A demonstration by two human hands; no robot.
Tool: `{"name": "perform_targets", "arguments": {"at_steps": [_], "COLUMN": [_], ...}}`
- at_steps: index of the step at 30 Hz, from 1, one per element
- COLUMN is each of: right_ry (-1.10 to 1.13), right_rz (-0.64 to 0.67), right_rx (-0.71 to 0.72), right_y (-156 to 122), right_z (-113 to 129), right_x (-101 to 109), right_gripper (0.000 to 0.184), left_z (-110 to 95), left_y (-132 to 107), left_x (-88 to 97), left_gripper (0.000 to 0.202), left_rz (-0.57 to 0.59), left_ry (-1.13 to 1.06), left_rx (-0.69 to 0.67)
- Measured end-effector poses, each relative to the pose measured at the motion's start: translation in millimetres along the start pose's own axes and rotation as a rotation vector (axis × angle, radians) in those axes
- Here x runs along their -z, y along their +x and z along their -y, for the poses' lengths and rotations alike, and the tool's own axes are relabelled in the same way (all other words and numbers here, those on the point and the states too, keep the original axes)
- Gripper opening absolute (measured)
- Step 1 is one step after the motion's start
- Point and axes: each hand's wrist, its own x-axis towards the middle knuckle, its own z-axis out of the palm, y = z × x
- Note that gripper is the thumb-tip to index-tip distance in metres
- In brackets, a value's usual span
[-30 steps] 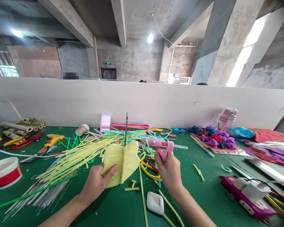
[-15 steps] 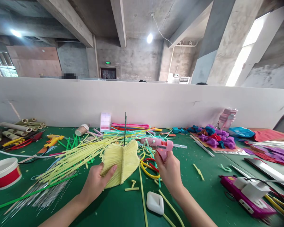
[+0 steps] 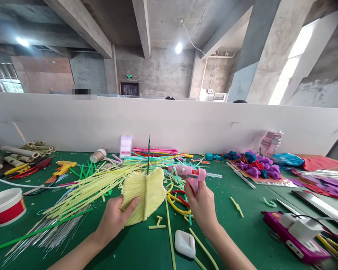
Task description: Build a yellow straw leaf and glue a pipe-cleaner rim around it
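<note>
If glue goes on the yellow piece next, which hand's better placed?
Right hand, probably: it grips the pink glue gun, which points toward the yellow piece. The left hand holds that piece, so looks better suited to steadying it.

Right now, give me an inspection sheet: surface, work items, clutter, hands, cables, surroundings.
Surface: green tabletop, scattered with small scraps.
Work items: pale-yellow ridged leaf-shaped piece, dark green thin stem rising from its top; pink plastic glue gun, red light showing.
Clutter: long pale-yellow strips heaped over thin silvery wires; red-and-white round cup; white rounded case.
Hands: left hand grips the piece, thumb on its front; right hand holds the glue gun's handle.
Cables: white cable at left; white plugs in magenta power strip.
Surroundings: pale upright partition; grey concrete wall beyond.
</note>
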Motion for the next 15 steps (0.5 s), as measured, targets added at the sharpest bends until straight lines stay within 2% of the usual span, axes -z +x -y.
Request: {"name": "perform_targets", "arguments": {"at_steps": [11,15], "right_ry": [-0.044,-0.075], "right_rz": [0.04,0.058], "right_rx": [-0.011,-0.062], "right_y": [0.0,1.7], "right_z": [-2.0,-2.7], "right_x": [-0.4,-0.1], "right_gripper": [0.037,0.031], "left_z": [-0.7,-2.9], "left_y": [-0.1,-0.3], "left_x": [-1.2,-0.5], "left_gripper": [0.037,0.037], "left_rz": [-0.013,0.001], "left_ry": [-0.052,-0.074], "left_rx": [-0.005,0.009]}}
